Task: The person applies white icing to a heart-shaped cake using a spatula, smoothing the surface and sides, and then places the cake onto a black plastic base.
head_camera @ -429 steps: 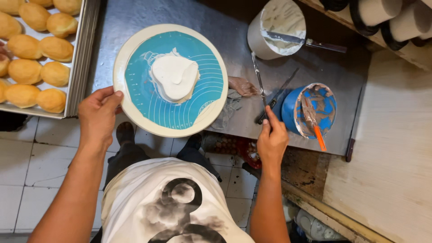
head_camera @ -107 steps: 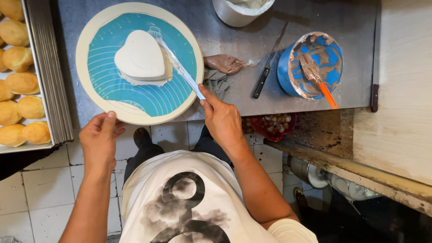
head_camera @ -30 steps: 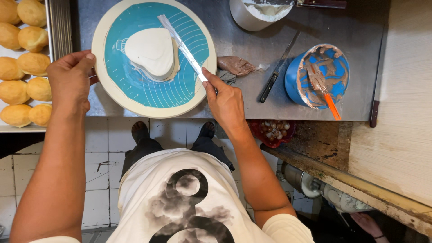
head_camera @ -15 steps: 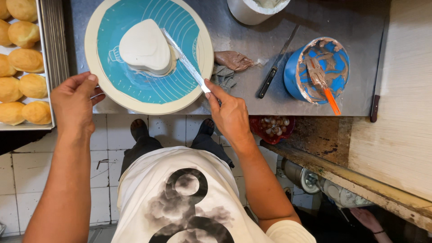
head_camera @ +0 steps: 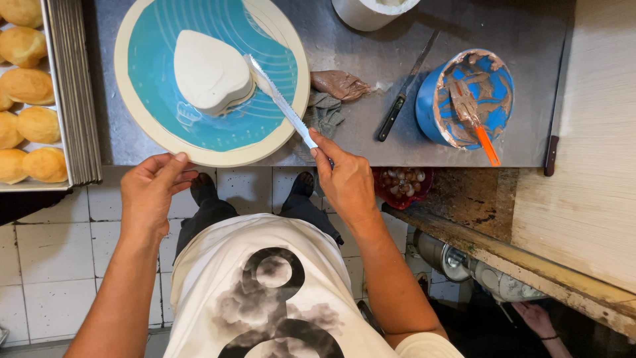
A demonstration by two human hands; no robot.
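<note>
Head view looks straight down on your two hands. Your right hand (head_camera: 346, 180) is closed around the handle of one long, thin spatula (head_camera: 281, 103), whose cream-coated blade slants up to touch the side of the single heart-shaped cake (head_camera: 211, 69). That cake is smooth, white and rounded at the edges, sitting slightly left of centre on one round turntable (head_camera: 142, 116), which has a pale rim and a teal mat marked with fine rings. Your left hand (head_camera: 151, 192) holds nothing; its fingers are loosely spread, the fingertips touching the turntable's near rim.

Outward on the dull steel counter (head_camera: 377, 149) lie one crumpled brown-stained cloth (head_camera: 334, 89) and one black-handled knife (head_camera: 404, 89). Beside them stands one blue bowl (head_camera: 472, 98) smeared with brown cream, with an orange-handled spatula resting in it. At the far left, one metal tray (head_camera: 74, 99) carries seven visible golden buns (head_camera: 30, 86).
</note>
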